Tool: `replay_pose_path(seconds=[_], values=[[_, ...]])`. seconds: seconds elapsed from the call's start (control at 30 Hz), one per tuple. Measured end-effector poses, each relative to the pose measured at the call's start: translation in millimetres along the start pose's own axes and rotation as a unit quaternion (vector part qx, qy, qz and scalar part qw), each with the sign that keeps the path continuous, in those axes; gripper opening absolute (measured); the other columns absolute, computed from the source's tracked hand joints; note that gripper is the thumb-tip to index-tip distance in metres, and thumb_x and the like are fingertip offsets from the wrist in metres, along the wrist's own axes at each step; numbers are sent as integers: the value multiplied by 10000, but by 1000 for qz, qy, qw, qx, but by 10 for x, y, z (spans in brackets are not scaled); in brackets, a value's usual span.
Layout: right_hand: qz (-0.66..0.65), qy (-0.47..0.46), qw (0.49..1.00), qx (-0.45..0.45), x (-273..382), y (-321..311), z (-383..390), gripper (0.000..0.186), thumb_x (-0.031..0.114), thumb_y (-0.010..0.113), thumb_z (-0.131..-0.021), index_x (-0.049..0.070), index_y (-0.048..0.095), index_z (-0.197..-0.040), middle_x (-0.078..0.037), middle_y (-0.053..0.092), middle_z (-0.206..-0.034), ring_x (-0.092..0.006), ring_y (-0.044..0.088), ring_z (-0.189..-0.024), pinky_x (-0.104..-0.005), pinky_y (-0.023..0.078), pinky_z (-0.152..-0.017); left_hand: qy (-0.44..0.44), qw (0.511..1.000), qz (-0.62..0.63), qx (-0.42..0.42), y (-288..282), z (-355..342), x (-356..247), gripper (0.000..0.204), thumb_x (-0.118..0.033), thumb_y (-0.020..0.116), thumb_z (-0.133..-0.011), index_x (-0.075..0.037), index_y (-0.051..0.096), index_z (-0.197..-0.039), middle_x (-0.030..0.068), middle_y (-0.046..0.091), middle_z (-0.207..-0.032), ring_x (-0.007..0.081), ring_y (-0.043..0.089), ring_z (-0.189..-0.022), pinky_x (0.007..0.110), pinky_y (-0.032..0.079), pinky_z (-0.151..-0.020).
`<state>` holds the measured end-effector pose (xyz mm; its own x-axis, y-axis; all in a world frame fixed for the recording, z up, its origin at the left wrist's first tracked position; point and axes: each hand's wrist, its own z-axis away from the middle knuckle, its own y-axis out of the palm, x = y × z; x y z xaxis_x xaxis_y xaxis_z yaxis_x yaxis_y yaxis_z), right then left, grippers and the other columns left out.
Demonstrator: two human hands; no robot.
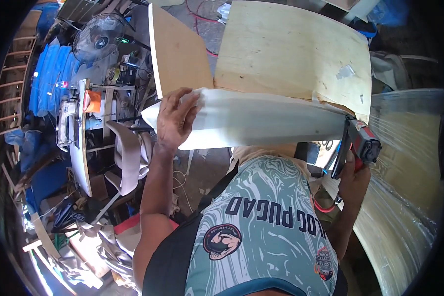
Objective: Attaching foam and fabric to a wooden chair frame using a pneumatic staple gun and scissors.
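Observation:
A long strip of white sheet lies along the near edge of a pale plywood panel. At the strip's left end my left hand has its fingers bent over the upper edge, pinching the sheet beside an upright board. My right hand is closed around the handle of a black, grey and red staple gun. The gun's nose meets the right end of the strip, at the panel's near right corner. A red air hose shows below the gun hand.
A plastic-wrapped piece fills the right side. To the left stand a grey chair, a sewing machine on a table, and a standing fan. Red hose lies on the floor beyond the boards.

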<state>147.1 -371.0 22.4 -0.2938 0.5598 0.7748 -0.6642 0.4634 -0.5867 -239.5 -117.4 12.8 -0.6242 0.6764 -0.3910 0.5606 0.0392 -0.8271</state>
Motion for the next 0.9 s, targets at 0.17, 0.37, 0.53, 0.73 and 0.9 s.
replay_pose_path(seconds=[0.17, 0.37, 0.53, 0.73, 0.9], values=[[-6, -13, 1000, -20, 21, 61, 24, 413, 317, 652, -983, -47, 634, -1177, -102, 700, -900, -143, 611, -810, -325, 507, -741, -51, 991, 103, 64, 92, 62, 334, 325, 65, 698, -877, -68, 718, -1172, 81, 613, -1183, 192, 602, -1077, 297, 523, -905], [-1, 7, 999, -31, 29, 121, 44, 433, 357, 641, -991, -50, 623, -1139, -51, 634, -748, -111, 543, -673, -305, 459, -615, -60, 976, 210, -22, 295, 125, 339, 229, 42, 742, -821, -52, 711, -1028, 63, 624, -1001, 242, 568, -956, 348, 471, -840], [-6, 19, 998, -56, 127, 148, 25, 403, 344, 638, -997, -48, 634, -1090, -58, 617, -719, -108, 535, -636, -299, 447, -584, 43, 998, -36, -23, 252, -12, 227, 146, -63, 703, -861, -72, 642, -993, 101, 613, -1012, 325, 564, -971, 441, 456, -867], [77, -74, 982, -157, -194, 256, 42, 420, 402, 639, -985, 3, 634, -853, -34, 573, -576, -115, 558, -524, -324, 434, -487, 52, 997, 49, 19, 121, -147, 258, 410, -168, 754, -860, -49, 555, -1199, 187, 561, -1302, 401, 548, -1183, 480, 446, -1005], [102, -28, 988, -113, -76, 349, 168, 308, 288, 674, -957, -16, 627, -955, -62, 610, -604, -147, 596, -543, -348, 460, -500, -83, 980, 104, 149, -59, -31, 351, 261, -97, 732, -851, -32, 676, -1097, 147, 684, -1088, 333, 612, -1107, 433, 487, -939]])
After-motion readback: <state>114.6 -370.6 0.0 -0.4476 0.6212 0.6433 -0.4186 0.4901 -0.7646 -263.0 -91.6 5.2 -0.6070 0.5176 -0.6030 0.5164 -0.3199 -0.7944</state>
